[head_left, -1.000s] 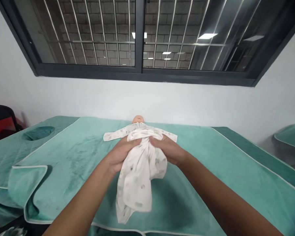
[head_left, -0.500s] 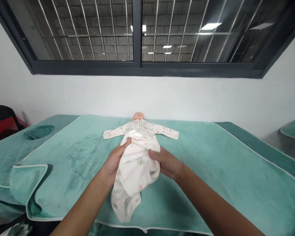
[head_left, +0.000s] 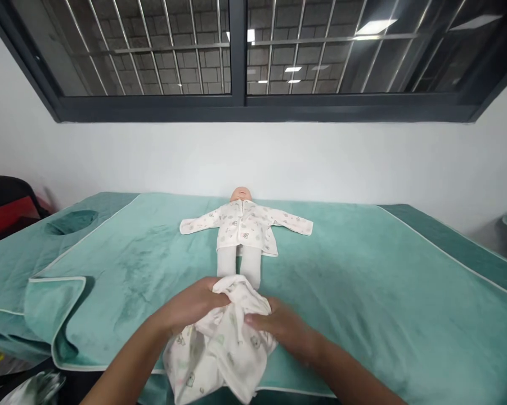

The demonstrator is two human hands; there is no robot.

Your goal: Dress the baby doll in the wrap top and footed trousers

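Note:
A baby doll point(head_left: 241, 226) lies on its back on the teal towel point(head_left: 363, 292), head toward the wall, arms spread. It wears a white printed top, and its pale legs are bare. At its feet a bunched white printed garment point(head_left: 219, 349) hangs toward the towel's near edge. My left hand point(head_left: 189, 306) grips the garment's upper left side with curled fingers. My right hand point(head_left: 281, 326) holds its right side, thumb pressed into the cloth.
The teal towel covers a padded table with a face hole point(head_left: 71, 221) at the far left. A folded towel corner point(head_left: 53, 298) lies at the left edge. A dark red and black object point(head_left: 6, 205) stands at far left. White wall and barred window behind.
Both hands have drawn the white garment down from the doll's waist to its feet, baring the legs. The camera has tilted down a little.

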